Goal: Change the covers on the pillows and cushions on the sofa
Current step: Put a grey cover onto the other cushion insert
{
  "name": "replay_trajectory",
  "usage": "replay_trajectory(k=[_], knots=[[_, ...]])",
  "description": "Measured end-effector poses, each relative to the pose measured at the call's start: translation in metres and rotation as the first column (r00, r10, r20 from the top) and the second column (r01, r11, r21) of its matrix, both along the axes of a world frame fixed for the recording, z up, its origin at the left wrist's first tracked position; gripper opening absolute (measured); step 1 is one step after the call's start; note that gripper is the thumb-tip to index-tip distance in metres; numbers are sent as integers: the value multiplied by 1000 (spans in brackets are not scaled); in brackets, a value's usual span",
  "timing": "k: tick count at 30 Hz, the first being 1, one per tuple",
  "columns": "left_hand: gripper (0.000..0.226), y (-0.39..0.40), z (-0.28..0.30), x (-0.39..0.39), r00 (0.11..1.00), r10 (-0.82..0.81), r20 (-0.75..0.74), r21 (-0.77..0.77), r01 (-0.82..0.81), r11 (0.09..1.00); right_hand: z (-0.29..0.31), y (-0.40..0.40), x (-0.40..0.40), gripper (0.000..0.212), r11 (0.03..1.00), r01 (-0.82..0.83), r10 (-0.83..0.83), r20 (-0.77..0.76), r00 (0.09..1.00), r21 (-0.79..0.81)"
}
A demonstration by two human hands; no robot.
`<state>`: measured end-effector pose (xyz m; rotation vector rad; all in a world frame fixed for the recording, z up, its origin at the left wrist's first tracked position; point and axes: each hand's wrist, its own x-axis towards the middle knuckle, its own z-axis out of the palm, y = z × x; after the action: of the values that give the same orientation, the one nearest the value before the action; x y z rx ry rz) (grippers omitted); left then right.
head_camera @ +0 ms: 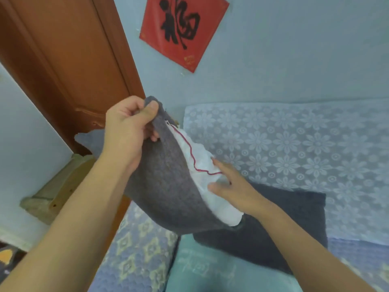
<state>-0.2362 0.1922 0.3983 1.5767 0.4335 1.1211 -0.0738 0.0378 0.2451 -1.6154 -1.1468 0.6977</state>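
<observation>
A red paper sign (pixel 183 30) hangs beside a brown door (pixel 69 66).

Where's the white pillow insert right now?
Centre of the head view: white insert sticks out of the grey cover, between left hand and right hand.

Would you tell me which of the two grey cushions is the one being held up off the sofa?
The lighter grey cushion, gripped at its corner by the left hand, its white insert showing. The darker cushion lies flat on the sofa.
</observation>
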Motion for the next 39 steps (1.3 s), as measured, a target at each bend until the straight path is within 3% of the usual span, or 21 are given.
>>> replay_trajectory(k=[3,5,7,9,11,14,17,19,20,22,23,26,28,29,31,32,33,35,37,38,39], knots=[[37,-11,17,18,998,16,62,-99,-9,995,10,4,-6,122,1000,2,-5,455,890,6],[37,-22,22,26,995,10,102,-183,9,983,6,0,-10,134,993,96,-115,603,789,64],[37,-33,25,30,993,-29,112,-242,55,969,-3,-8,-10,107,968,182,-249,689,681,170],[38,-44,18,29,994,-65,90,-272,87,958,-12,-18,-3,49,908,277,-418,702,577,313],[36,-53,7,18,987,-107,117,-295,137,946,-7,-33,3,12,862,307,-507,686,522,404],[28,-51,-14,-22,977,-74,199,-308,134,942,14,-64,-7,16,859,226,-508,715,480,459],[35,-46,-77,-65,990,75,118,-387,-23,922,8,-96,-33,35,895,115,-434,783,445,431],[37,-49,-149,-80,991,110,-71,-487,-131,864,-36,-118,-40,42,961,154,-274,862,426,229],[35,-52,-188,-85,975,114,-191,-554,-203,807,-67,-132,-38,54,974,226,-132,879,459,28],[34,-61,-263,-94,896,105,-432,-645,-388,658,-135,-174,-25,79,860,316,165,805,570,-400],[37,-67,-298,-99,824,72,-563,-611,-473,634,-168,-199,-20,88,785,303,284,748,599,-541],[39,-88,-350,-106,445,10,-895,-235,-491,839,-226,-247,-21,109,612,253,440,588,679,-750],[20,-99,-346,-100,212,202,-956,114,-368,923,-219,-245,-31,101,610,242,422,568,707,-754],[7,-103,-344,-95,192,331,-924,271,-282,920,-210,-237,-35,100,652,235,407,595,693,-720],[29,-110,-340,-79,280,410,-868,412,-54,910,-204,-236,-42,97,726,224,389,658,645,-650],[31,-113,-338,-67,354,310,-883,350,55,935,-205,-237,-45,93,756,225,376,689,620,-615],[27,-116,-340,-56,360,179,-916,245,148,958,-205,-239,-48,88,753,225,389,694,605,-618],[22,-116,-354,-38,155,3,-988,60,365,929,-208,-246,-55,78,716,202,453,664,595,-669],[26,-112,-366,-29,-63,-42,-997,-69,517,853,-205,-250,-57,48,692,192,491,648,582,-696],[25,-110,-369,-29,-150,-60,-987,-135,560,817,-203,-250,-54,31,714,175,473,652,593,-678],[23,-110,-374,-29,-215,-55,-975,-177,602,779,-197,-246,-50,28,725,129,441,601,667,-676]])
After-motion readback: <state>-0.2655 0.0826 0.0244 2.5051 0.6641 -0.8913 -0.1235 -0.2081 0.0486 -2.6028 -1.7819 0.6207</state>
